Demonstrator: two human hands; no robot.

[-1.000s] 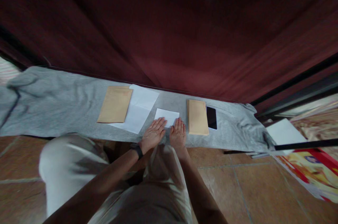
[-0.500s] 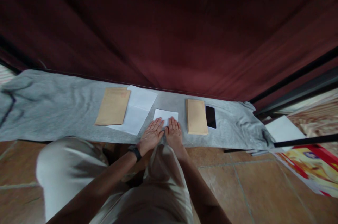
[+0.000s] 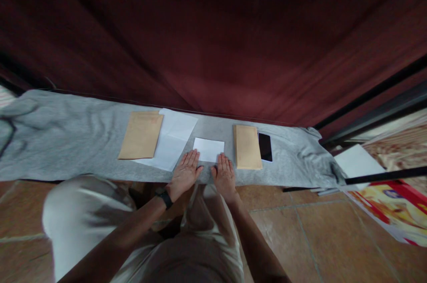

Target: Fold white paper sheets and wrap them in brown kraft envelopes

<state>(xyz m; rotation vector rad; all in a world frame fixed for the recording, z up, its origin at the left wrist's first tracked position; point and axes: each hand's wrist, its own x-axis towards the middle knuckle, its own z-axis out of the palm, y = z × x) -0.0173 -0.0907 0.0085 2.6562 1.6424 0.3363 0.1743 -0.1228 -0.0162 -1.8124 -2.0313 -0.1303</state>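
Note:
A small folded white paper (image 3: 209,149) lies on a grey cloth (image 3: 66,136) spread over the floor. My left hand (image 3: 184,174) lies flat and open on the cloth, its fingertips at the paper's near left corner. My right hand (image 3: 225,175) is flat and open too, fingertips at the paper's near right corner. A black watch (image 3: 163,197) sits on my left wrist. Neither hand holds anything.
Left of the paper lie a larger white sheet (image 3: 171,138) and a brown envelope (image 3: 140,135). To the right are another brown envelope (image 3: 247,152) and a dark phone (image 3: 265,147). A dark red curtain (image 3: 213,38) hangs behind. White paper (image 3: 358,161) and a colourful poster (image 3: 396,207) lie at far right.
Both hands slid back toward me off the folded paper, which now shows almost whole. They moved slightly apart.

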